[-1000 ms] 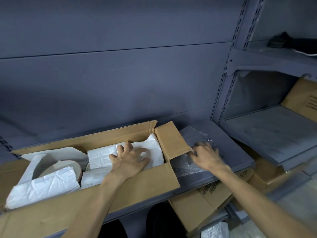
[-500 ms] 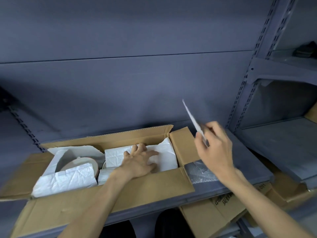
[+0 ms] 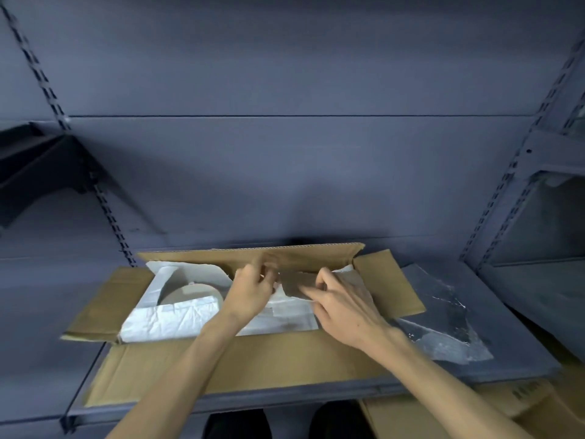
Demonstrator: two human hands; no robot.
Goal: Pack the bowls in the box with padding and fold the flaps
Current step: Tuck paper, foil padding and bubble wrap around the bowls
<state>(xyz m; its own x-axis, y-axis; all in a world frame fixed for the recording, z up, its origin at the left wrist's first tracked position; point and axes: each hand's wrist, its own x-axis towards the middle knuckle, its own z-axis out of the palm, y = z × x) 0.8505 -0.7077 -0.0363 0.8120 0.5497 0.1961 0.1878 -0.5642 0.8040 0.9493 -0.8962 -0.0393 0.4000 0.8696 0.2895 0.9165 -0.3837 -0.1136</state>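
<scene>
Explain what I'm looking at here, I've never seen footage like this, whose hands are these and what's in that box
There is no machine: a person wears a camera on the head, so you look down their arms. An open cardboard box sits on a grey metal shelf with all its flaps still open. Inside, a pale bowl shows among sheets of white padding. Both hands are over the box's right half: the left hand and the right hand together handle a brownish sheet; motion blur hides the exact grip. A crumpled clear plastic sheet lies on the shelf right of the box.
</scene>
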